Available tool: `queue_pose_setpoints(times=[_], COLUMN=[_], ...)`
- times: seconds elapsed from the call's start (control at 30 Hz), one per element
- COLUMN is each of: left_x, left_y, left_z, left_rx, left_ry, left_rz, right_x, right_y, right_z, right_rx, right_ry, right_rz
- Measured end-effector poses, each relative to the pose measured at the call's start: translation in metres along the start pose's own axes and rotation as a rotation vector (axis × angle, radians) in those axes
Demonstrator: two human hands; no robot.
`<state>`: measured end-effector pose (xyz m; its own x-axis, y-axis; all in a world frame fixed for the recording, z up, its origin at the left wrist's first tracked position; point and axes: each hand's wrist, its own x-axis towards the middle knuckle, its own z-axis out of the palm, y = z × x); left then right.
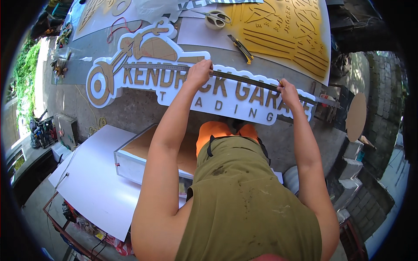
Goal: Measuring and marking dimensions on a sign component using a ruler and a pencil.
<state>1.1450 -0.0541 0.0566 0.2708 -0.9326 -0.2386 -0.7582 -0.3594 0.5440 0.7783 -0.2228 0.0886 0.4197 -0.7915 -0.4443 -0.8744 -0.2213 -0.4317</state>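
Observation:
A long metal ruler (244, 79) lies across a white sign board (226, 102) that carries raised brown letters and a brown motorcycle shape (156, 48). My left hand (200, 73) is closed over the ruler near the middle of the sign and presses on it. Farther right, the fingers of my right hand (288, 92) are pinched around a thin dark pen-like stick (279, 81), right at the ruler's edge. Part of the lettering is hidden behind my hands and forearms. What kind of tool the stick is, I cannot make out.
Beyond the sign, a grey table (183, 51) holds a yellow-sprayed stencil sheet (278, 37), a cutter knife (241, 48) and scissors (217, 17) on a roll of tape (213, 25). A large white sheet (93, 165) and a framed box (130, 163) are at my left.

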Motion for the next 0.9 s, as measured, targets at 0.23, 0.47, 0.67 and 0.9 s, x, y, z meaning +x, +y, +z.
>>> queue_pose_setpoints(times=[0.23, 0.47, 0.67, 0.9], left_x=[-0.011, -0.04, -0.045, -0.036], left_y=[-0.012, -0.069, -0.09, -0.133], left_z=[-0.055, -0.114, -0.125, -0.14], left_rx=[-0.01, 0.074, 0.108, 0.055], left_ry=[-0.06, -0.075, 0.005, -0.068], left_rz=[-0.072, -0.196, -0.139, -0.271], right_x=[-0.009, -0.009, -0.007, 0.005], right_y=[-0.041, -0.124, -0.142, -0.179], right_z=[0.001, 0.025, 0.046, 0.077], right_rx=[0.127, 0.165, 0.232, 0.178], right_ry=[-0.005, -0.094, -0.082, -0.074], right_rz=[0.008, -0.074, -0.072, -0.128])
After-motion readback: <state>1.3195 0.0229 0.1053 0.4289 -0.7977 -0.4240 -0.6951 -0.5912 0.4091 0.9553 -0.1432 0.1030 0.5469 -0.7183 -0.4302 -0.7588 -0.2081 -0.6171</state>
